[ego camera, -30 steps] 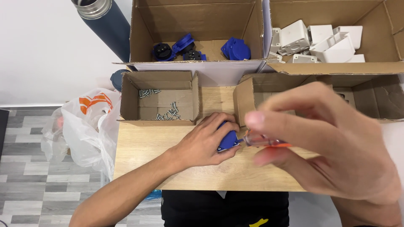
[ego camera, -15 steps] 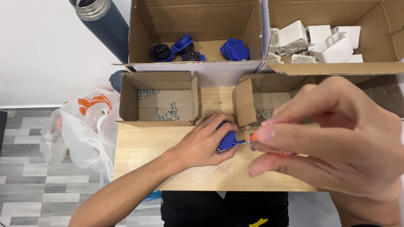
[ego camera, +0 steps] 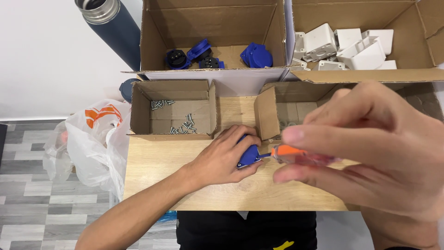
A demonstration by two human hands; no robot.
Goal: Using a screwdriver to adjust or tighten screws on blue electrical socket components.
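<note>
My left hand (ego camera: pixel 224 156) grips a small blue plastic part (ego camera: pixel 248 155) and presses it against the wooden tabletop (ego camera: pixel 152 171). My right hand (ego camera: pixel 370 148), large and close to the camera, holds a screwdriver with an orange and clear handle (ego camera: pixel 296 155). The screwdriver's short shaft points left and meets the blue part's right side. Most of the blue part is hidden under my left fingers.
A small cardboard box with several screws (ego camera: pixel 173 109) stands behind my left hand, another small box (ego camera: pixel 277 111) beside it. Further back, large boxes hold blue parts (ego camera: pixel 212 53) and white plastic housings (ego camera: pixel 342 46). A dark flask (ego camera: pixel 111 25) and a plastic bag (ego camera: pixel 92 139) are at left.
My right hand has shifted slightly right and down with the screwdriver, fingers turning around the handle. My left hand and the blue part have stayed in place.
</note>
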